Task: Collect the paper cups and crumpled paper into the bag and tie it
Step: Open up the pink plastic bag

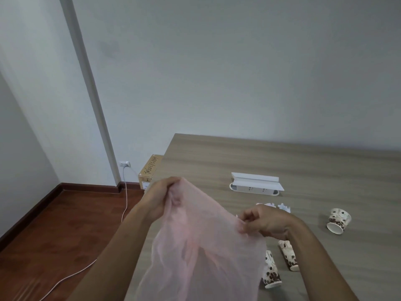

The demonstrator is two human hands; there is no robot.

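Your left hand and right hand each pinch the rim of the thin translucent pink plastic bag, which hangs between your fingers, empty. Brown-spotted paper cups and crumpled white paper remain on the table beyond your right fingertips — nothing collected, tying pending.

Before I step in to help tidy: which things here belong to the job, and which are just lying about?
Job: pink bag, three paper cups, crumpled paper.
Lying about: white socket box, cardboard box, floor cable.
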